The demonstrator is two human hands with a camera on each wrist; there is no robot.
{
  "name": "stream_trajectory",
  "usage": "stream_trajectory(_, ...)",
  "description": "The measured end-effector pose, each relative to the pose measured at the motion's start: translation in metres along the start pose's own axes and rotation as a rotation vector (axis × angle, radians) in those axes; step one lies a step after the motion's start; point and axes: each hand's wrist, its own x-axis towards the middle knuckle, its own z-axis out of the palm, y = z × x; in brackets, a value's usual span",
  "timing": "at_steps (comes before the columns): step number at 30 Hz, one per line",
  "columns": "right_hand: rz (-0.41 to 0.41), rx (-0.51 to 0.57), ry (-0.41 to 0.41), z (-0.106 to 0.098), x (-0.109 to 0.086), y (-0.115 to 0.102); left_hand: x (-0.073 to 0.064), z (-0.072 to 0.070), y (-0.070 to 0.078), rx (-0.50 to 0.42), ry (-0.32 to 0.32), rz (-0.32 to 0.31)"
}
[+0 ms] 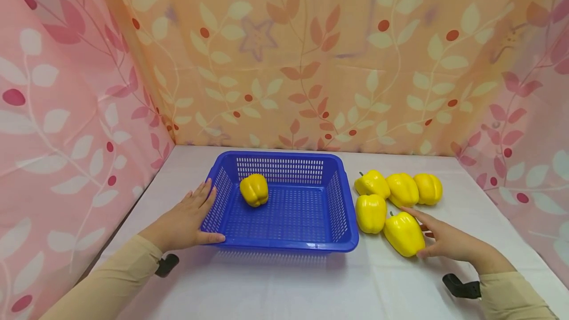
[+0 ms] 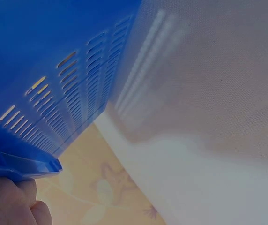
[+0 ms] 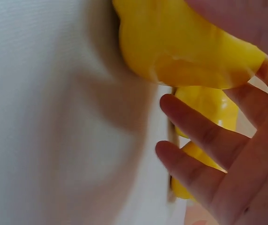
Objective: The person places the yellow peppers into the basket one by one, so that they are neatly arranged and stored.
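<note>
A blue plastic basket [image 1: 284,245] with slotted walls stands upright on the table, one yellow bell pepper [image 1: 254,190] inside near its left wall. My left hand [image 1: 182,221] rests at the basket's front left corner, fingers along the left rim and thumb on the front rim. In the left wrist view, the fingers [image 2: 14,204] touch the rim's edge. My right hand [image 1: 453,242] is around the nearest bell pepper [image 1: 404,234] outside the basket, thumb and index finger at its sides. Its other fingers [image 3: 190,171] spread straight, off the pepper, in the right wrist view.
Several more yellow bell peppers [image 1: 402,189] lie in a cluster right of the basket, with one [image 1: 371,214] close to its right wall. A white cloth [image 1: 284,290] covers the table. Patterned curtains [image 1: 284,63] stand behind and on both sides.
</note>
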Motion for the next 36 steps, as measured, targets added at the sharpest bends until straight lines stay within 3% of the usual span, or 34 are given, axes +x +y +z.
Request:
stream_trajectory(9, -0.064, -0.031, 0.063, 0.0029, 0.0001, 0.0046, 0.0005, 0.0018, -0.0011, 0.007, -0.005, -0.002)
stream_trajectory(18, -0.131, -0.044, 0.045, 0.0031, -0.0020, 0.0033, 0.0004, 0.0014, -0.0020, 0.000, -0.004, 0.002)
stream_trajectory(36, -0.136, -0.107, 0.118, 0.0049, -0.0013, 0.0022, 0.0003, 0.0000, -0.0006, 0.001, -0.002, 0.003)
